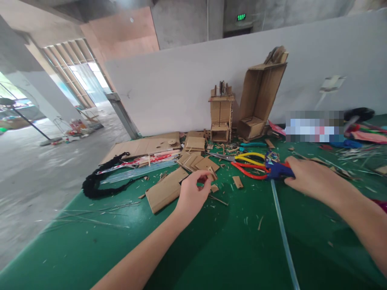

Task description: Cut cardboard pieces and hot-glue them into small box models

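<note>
Between thumb and fingers, my left hand (195,187) pinches a small cardboard piece (212,174) above the middle of the green table. My right hand (308,175) grips a blue glue gun (278,170) on the right side. A long translucent glue stick (281,225) runs from the gun toward the near edge. Left of the gun lie pliers with yellow handles (252,155) and a tool with red handles (249,171). A small cardboard rectangle with a hole (237,182) rests between my hands. Flat cardboard squares (193,161) are stacked behind my left hand.
Two cardboard structures, one small (220,112) and one tall (263,96), stand against the white partition (181,80). Black yarn (90,187), clear glue sticks (136,173) and thin wires (96,215) lie at left. Cardboard scraps litter the green table (121,257).
</note>
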The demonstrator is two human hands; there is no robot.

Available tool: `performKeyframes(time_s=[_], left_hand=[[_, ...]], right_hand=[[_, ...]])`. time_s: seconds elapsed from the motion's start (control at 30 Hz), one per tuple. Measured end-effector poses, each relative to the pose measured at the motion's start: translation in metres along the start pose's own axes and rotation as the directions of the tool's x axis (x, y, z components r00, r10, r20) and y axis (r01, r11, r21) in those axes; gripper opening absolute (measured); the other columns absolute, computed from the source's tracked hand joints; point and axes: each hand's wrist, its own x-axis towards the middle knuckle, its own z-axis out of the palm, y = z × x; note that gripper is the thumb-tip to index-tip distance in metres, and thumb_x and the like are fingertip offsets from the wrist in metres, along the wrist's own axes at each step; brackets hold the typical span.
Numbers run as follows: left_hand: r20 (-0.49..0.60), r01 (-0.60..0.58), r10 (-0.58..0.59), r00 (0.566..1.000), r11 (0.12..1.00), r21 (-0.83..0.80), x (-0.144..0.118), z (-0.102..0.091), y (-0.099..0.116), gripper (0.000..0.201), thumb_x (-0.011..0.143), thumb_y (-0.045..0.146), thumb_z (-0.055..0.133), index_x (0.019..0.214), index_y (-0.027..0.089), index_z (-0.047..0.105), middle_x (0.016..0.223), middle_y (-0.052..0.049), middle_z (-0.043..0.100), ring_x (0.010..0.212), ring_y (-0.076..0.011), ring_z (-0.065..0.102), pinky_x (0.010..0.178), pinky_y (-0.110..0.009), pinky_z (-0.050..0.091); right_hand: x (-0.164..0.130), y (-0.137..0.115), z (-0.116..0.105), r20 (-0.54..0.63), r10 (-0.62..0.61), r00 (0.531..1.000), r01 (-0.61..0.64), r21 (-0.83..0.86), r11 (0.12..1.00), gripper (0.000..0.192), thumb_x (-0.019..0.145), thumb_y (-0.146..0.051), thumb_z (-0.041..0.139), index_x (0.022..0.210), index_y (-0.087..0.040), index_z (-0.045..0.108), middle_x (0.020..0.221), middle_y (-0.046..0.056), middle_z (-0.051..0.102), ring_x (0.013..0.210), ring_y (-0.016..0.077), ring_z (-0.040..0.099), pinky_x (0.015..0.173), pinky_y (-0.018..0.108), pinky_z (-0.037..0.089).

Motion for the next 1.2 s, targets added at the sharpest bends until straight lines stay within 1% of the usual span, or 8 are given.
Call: performKeyframes(time_s=[0.1,0.17,0.23,0.3,0.37,0.43,0.67,1.2], left_hand=[[-0.018,-0.041,0.043,0.999,0.996,0.079,0.001,-0.001,-0.005,0.022,0.077,0.018,0.052,0.096,0.016,0.063,0.078,-0.004,0.065,0.069,-0.0145,0.061,0.059,-0.025,0.053],[-0.034,-0.051,0.054,0.998,0.995,0.088,0.002,-0.001,-0.008,0.021,0.077,0.017,0.052,0.095,0.017,0.061,0.076,-0.003,0.064,0.068,-0.0139,0.061,0.059,-0.024,0.052],[-0.043,-0.069,0.073,0.996,0.994,0.087,0.003,-0.001,-0.010,0.017,0.077,0.016,0.052,0.092,0.017,0.061,0.075,-0.002,0.064,0.068,-0.0130,0.061,0.060,-0.024,0.052],[-0.045,-0.078,0.082,0.996,0.992,0.099,0.003,-0.001,-0.009,0.014,0.077,0.016,0.053,0.087,0.018,0.061,0.074,-0.001,0.065,0.066,-0.0123,0.061,0.062,-0.023,0.052],[-0.046,-0.076,0.082,0.996,0.989,0.125,0.004,-0.002,-0.008,0.012,0.077,0.016,0.054,0.085,0.018,0.062,0.072,-0.001,0.066,0.064,-0.0119,0.061,0.062,-0.023,0.051],[-0.048,-0.083,0.092,0.995,0.984,0.155,0.004,-0.003,-0.006,0.011,0.077,0.015,0.055,0.084,0.018,0.063,0.072,-0.001,0.067,0.063,-0.0119,0.061,0.063,-0.023,0.051],[-0.032,-0.104,0.112,0.993,0.976,0.190,0.002,-0.001,-0.005,0.014,0.077,0.015,0.056,0.087,0.018,0.066,0.076,-0.002,0.069,0.066,-0.0124,0.063,0.063,-0.023,0.051],[-0.016,-0.091,0.095,0.995,0.984,0.151,-0.002,0.001,-0.006,0.012,0.076,0.014,0.057,0.084,0.018,0.065,0.075,-0.002,0.069,0.068,-0.0124,0.063,0.063,-0.021,0.051]], right_hand=[[-0.006,-0.007,-0.013,-0.143,0.014,0.990,-0.014,0.005,1.000,0.018,0.075,-0.027,0.052,0.090,-0.018,0.051,0.077,0.011,0.063,0.062,0.0263,0.060,0.049,0.032,0.034],[-0.011,-0.017,-0.016,-0.251,-0.010,0.968,0.047,0.142,0.989,0.019,0.075,-0.030,0.053,0.091,-0.020,0.052,0.078,0.009,0.064,0.060,0.0238,0.059,0.049,0.031,0.037],[-0.017,-0.032,-0.014,-0.353,-0.067,0.933,0.205,0.369,0.906,0.016,0.079,-0.036,0.052,0.085,-0.021,0.054,0.068,0.005,0.062,0.056,0.0197,0.058,0.051,0.030,0.041],[-0.022,-0.052,-0.011,-0.350,-0.164,0.922,0.340,0.533,0.775,0.016,0.082,-0.037,0.053,0.084,-0.021,0.055,0.069,0.004,0.062,0.055,0.0160,0.057,0.050,0.027,0.042],[-0.027,-0.070,-0.007,-0.377,-0.344,0.860,0.504,0.523,0.688,0.012,0.081,-0.032,0.056,0.079,-0.020,0.053,0.070,0.003,0.059,0.059,0.0150,0.056,0.054,0.027,0.044],[-0.031,-0.084,-0.004,-0.309,-0.480,0.821,0.569,0.515,0.641,0.007,0.083,-0.026,0.052,0.082,-0.019,0.052,0.074,0.004,0.057,0.062,0.0149,0.054,0.057,0.027,0.044],[-0.034,-0.096,0.000,-0.089,-0.525,0.846,0.511,0.411,0.754,0.010,0.086,-0.021,0.041,0.088,-0.017,0.050,0.081,0.008,0.053,0.069,0.0196,0.056,0.057,0.031,0.043],[-0.034,-0.101,0.002,-0.023,-0.519,0.854,0.497,0.325,0.804,0.007,0.086,-0.023,0.045,0.085,-0.018,0.049,0.082,0.007,0.055,0.070,0.0212,0.058,0.057,0.031,0.040]])
